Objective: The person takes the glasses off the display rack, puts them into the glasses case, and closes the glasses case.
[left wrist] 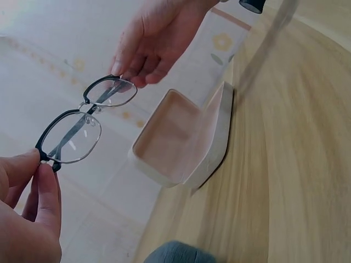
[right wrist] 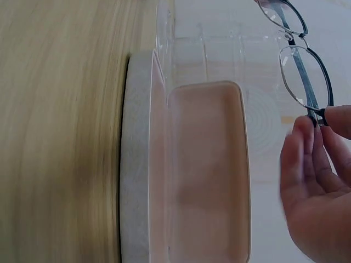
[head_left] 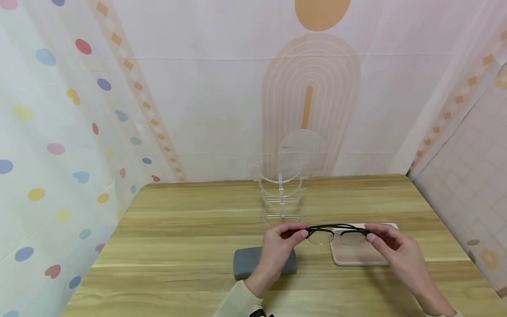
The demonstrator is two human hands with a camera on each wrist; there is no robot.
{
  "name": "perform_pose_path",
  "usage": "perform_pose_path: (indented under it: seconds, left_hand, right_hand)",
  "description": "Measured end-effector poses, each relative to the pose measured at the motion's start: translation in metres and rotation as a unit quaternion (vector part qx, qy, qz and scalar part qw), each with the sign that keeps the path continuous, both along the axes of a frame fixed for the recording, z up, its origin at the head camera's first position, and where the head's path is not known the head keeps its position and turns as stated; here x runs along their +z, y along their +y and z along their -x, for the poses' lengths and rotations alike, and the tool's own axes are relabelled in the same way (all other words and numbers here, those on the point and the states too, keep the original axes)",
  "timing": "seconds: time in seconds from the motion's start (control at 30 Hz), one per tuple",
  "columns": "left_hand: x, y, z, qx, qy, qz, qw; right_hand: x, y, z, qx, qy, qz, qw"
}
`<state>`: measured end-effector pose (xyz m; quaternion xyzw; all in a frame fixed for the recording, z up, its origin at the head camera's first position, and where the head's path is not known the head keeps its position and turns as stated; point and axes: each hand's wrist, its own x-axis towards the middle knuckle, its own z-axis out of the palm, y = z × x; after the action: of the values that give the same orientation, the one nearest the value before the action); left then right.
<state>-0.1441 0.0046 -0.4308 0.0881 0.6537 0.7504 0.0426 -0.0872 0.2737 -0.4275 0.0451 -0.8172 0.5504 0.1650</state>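
Observation:
A pair of eyeglasses (head_left: 336,230) with dark upper rims and thin metal lower rims is held up between both hands, its temples folded. My left hand (head_left: 276,248) pinches one end of the frame between thumb and fingers. At the other end, my right hand (head_left: 400,253) pinches the corner by the hinge. Below and behind the glasses, an open glasses case (left wrist: 170,137) with a pale shell and pink lining stands on the table. A closed grey glasses case (head_left: 246,263) lies under my left forearm, partly hidden by it.
A clear acrylic display stand (head_left: 282,198) with several tiers stands at the back of the wooden table (head_left: 178,246). Patterned curtains (head_left: 206,97) hang behind and on both sides of it.

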Motion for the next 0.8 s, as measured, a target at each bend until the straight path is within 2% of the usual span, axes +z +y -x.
perform_pose_path:
  seconds: [0.37, 0.8]
  left_hand:
    - [-0.004, 0.018, -0.001, 0.02, -0.004, -0.009, 0.9997]
    - [-0.01, 0.036, -0.003, 0.029, -0.031, -0.037, 0.9984]
  right_hand:
    - [0.0, 0.01, -0.002, -0.036, -0.018, -0.026, 0.9988]
    - [-0.004, 0.024, -0.003, -0.065, -0.029, -0.016, 0.9974]
